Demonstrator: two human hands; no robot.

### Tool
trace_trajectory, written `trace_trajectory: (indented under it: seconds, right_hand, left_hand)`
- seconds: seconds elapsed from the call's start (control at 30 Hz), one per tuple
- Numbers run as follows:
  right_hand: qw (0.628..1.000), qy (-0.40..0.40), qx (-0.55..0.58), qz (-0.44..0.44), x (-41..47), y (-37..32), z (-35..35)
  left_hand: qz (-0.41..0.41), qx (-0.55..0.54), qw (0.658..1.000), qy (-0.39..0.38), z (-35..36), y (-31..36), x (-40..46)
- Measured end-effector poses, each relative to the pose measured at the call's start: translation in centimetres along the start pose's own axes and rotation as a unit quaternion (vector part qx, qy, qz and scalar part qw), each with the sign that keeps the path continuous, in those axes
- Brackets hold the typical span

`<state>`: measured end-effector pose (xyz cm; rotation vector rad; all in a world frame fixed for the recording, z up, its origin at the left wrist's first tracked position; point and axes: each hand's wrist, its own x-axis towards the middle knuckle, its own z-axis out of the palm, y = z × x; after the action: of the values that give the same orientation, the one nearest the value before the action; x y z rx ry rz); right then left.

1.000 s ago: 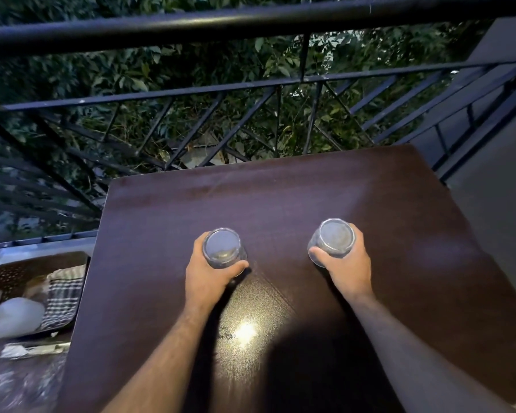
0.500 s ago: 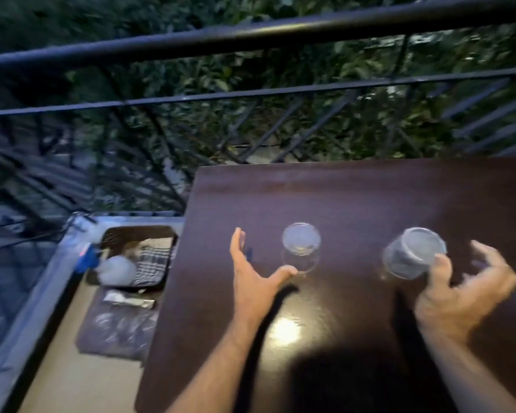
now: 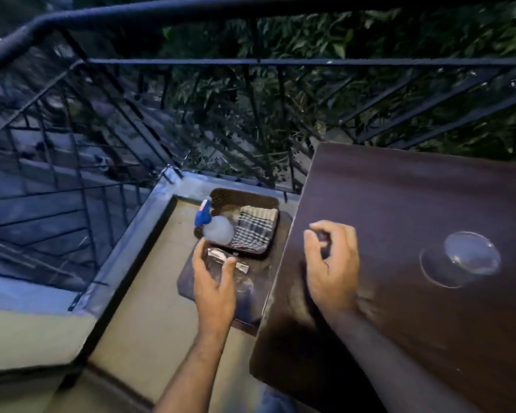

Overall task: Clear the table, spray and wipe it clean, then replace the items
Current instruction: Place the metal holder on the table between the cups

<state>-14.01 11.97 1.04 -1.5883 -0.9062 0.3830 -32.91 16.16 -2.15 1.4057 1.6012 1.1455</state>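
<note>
Dark brown wooden bench point(image 3: 414, 204) stands by the black metal railing point(image 3: 280, 61). One clear upturned drinking glass point(image 3: 471, 257) sits on the bench, right of both hands. Right hand point(image 3: 331, 263) hovers over the bench's left edge, fingers loosely curled, grip holding nothing. Left hand point(image 3: 215, 287) hangs off the bench's left side, fingers spread, grip empty, above clear plastic wrapping point(image 3: 239, 281) on the floor. Past that, left of the bench: dark basket point(image 3: 245, 198) w/ white spray bottle, blue trigger point(image 3: 215, 225) & checked cloth point(image 3: 253, 231)
</note>
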Motion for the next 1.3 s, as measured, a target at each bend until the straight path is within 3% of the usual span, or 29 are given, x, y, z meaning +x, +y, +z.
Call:
trace_trajectory:
  seconds: [0.33,0.4,0.6,0.73,0.9,1.13,1.3]
  right_hand:
    - [0.995,-0.053,-0.066,0.053,-4.8,6.0,18.4]
    - [0.990,-0.056,-0.083,0.103,-6.0,8.1,20.2]
    - [0.961,-0.109,-0.176,0.185,-7.7,12.3,22.6]
    - [0.915,-0.211,-0.233,0.252,-8.0,13.4,24.0]
    - [0.883,-0.300,-0.285,0.222,-7.8,14.5,25.9]
    - [0.890,-0.286,-0.275,0.223,-7.1,15.7,27.7]
    - [0.910,-0.258,-0.225,0.231,-7.5,14.3,27.1]
  left_hand:
    - [-0.062,0.044,0.996,-0.048,-5.6,-9.1,9.2]
    - [-0.064,0.065,0.994,-0.068,-5.5,-10.4,10.5]
    - [-0.053,0.130,0.983,-0.118,-5.0,-15.0,13.1]
    - [-0.076,0.171,0.970,-0.156,-5.1,-18.8,14.2]
    - [-0.072,0.176,0.954,-0.232,-4.5,-21.4,16.3]
    - [-0.124,0.193,0.927,-0.299,-3.6,-21.5,16.8]
    - [-0.131,0.195,0.934,-0.271,-3.5,-19.4,15.3]
